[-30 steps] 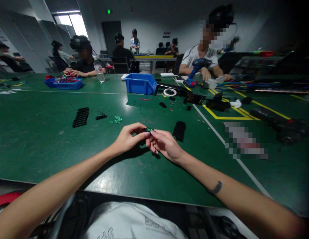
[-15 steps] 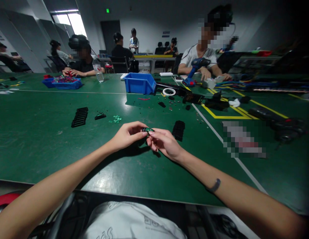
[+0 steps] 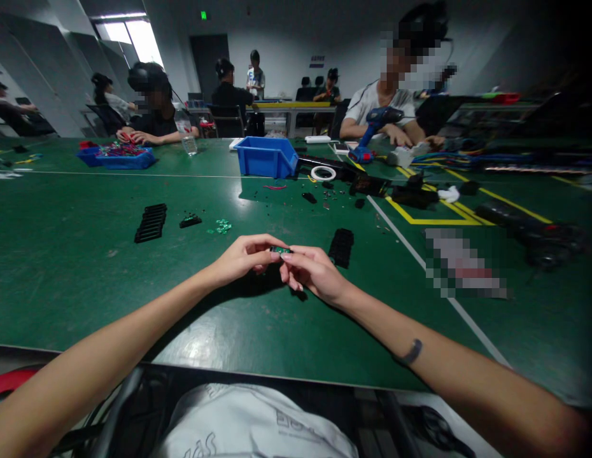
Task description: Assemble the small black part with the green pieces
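My left hand (image 3: pixel 243 257) and my right hand (image 3: pixel 312 272) meet just above the green table (image 3: pixel 76 267), fingertips pinched together. Between them sits a small green and black part (image 3: pixel 279 250), gripped from both sides. A black ribbed piece (image 3: pixel 342 247) lies just right of my right hand. Farther left on the table lie a black ribbed tray (image 3: pixel 151 222), a small black part (image 3: pixel 190 221) and a scatter of tiny green parts (image 3: pixel 221 226).
A blue bin (image 3: pixel 267 157) stands at the table's middle back, with a white tape ring (image 3: pixel 323 173) and black parts beside it. A blue tray (image 3: pixel 115 156) of coloured bits sits far left. Several people work at the far side; one holds a blue drill (image 3: pixel 375 130).
Both hands have stayed pinched on the small part and shifted slightly up in the view. The head camera has tilted a little.
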Tool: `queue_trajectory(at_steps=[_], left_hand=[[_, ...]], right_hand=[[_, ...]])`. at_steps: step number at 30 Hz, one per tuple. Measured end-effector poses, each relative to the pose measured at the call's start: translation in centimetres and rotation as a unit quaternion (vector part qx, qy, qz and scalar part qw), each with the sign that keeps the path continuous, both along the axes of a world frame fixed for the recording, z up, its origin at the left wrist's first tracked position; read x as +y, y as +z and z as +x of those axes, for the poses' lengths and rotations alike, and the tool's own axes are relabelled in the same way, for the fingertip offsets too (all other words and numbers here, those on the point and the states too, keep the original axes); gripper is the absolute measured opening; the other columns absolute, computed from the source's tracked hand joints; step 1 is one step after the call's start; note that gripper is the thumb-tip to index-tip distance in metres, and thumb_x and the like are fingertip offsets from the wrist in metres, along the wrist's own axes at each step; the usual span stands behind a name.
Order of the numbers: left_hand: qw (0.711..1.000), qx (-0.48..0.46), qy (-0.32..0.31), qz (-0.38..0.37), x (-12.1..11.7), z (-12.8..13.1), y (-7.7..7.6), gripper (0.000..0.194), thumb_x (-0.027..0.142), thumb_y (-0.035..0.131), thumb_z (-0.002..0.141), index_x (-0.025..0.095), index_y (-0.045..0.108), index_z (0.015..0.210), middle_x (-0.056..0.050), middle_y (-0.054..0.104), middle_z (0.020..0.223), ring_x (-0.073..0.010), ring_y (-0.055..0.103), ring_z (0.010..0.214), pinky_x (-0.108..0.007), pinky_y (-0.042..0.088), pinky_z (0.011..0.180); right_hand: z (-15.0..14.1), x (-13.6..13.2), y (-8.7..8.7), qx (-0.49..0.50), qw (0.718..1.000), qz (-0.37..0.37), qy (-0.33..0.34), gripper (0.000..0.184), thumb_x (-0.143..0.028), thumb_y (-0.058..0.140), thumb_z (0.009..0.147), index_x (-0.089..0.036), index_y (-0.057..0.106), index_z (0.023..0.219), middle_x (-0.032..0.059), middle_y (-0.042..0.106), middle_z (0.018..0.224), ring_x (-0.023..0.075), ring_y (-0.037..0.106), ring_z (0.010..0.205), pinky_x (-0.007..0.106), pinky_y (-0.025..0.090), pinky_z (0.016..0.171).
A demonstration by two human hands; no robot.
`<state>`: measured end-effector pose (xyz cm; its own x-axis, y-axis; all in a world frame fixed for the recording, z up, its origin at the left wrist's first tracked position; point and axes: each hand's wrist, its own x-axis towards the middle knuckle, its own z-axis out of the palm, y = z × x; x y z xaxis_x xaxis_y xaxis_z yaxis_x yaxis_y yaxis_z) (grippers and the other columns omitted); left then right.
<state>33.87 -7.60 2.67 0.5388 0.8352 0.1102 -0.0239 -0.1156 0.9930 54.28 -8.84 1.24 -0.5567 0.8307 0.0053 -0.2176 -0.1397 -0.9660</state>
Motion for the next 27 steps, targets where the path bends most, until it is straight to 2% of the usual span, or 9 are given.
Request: queue_trajectory(at_steps=[5,11,17,27], left_hand=[[0.999,0.000,-0.031,-0.040,0.02,-0.20,-0.01,0.037,0.032,0.072,0.085,0.014,0.071,0.117,0.000,0.060,0.069,-0.0078,0.045,0.055,-0.021,0.038,0.053],[0.995,0.002,-0.064,-0.077,0.02,-0.47,-0.19,0.046,0.030,0.067,0.087,0.011,0.068,0.129,-0.002,0.059,0.066,-0.0084,0.042,0.054,-0.023,0.036,0.053],[0.992,-0.023,-0.061,-0.109,0.08,-0.34,-0.59,0.045,0.026,0.069,0.083,0.011,0.071,0.125,0.002,0.050,0.057,-0.0089,0.040,0.052,-0.024,0.036,0.052],[0.990,-0.047,-0.054,-0.125,-0.24,-0.04,-0.85,0.042,0.025,0.070,0.082,0.011,0.072,0.122,0.001,0.055,0.060,-0.0080,0.039,0.052,-0.023,0.035,0.053]], right_hand=[[0.10,0.10,0.02,-0.019,1.000,0.002,0.014,0.025,-0.037,0.069,0.089,-0.012,0.067,0.085,0.0034,0.071,0.067,0.0087,0.059,0.044,0.017,0.041,0.039],[0.18,0.24,-0.20,-0.030,0.999,0.003,0.020,0.027,-0.037,0.070,0.087,-0.011,0.068,0.079,0.0047,0.071,0.067,0.0090,0.060,0.045,0.017,0.042,0.039],[0.26,0.26,-0.27,-0.034,0.999,-0.003,0.028,0.027,-0.036,0.070,0.087,-0.010,0.069,0.078,0.0058,0.071,0.067,0.0095,0.060,0.046,0.017,0.042,0.039],[0.32,0.07,0.04,-0.035,0.999,-0.017,0.024,0.025,-0.036,0.070,0.085,-0.011,0.068,0.083,0.0032,0.068,0.063,0.0088,0.058,0.043,0.016,0.041,0.038]])
